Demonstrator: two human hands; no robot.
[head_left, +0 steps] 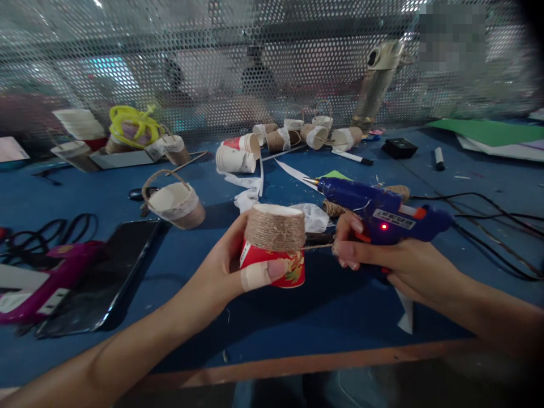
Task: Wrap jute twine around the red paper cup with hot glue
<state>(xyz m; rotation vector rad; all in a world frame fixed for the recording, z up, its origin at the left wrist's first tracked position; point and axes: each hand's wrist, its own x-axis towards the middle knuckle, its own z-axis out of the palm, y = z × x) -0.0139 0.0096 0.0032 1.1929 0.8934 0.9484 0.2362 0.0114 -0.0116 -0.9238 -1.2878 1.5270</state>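
Note:
My left hand [238, 266] is closed around a red paper cup [293, 266] held above the table, with a bandage on the thumb. Rows of jute twine [275, 229] wrap the cup's upper part, while its red printed lower part is bare. A taut strand of that twine runs right to the fingertips of my right hand [374, 249]. The same hand grips a blue glue gun [365, 204], its nozzle pointing left and a red light glowing on its side. Just behind the gun lies a roll of twine [334, 208], partly hidden.
On the blue table [178, 340], a small twine-wrapped basket [176, 204] stands left. Several similar cups [314, 136] sit at the back, near a bottle [376, 85]. A black phone [106, 272] and a purple glue gun [63, 277] lie left; cables [501, 226] trail right.

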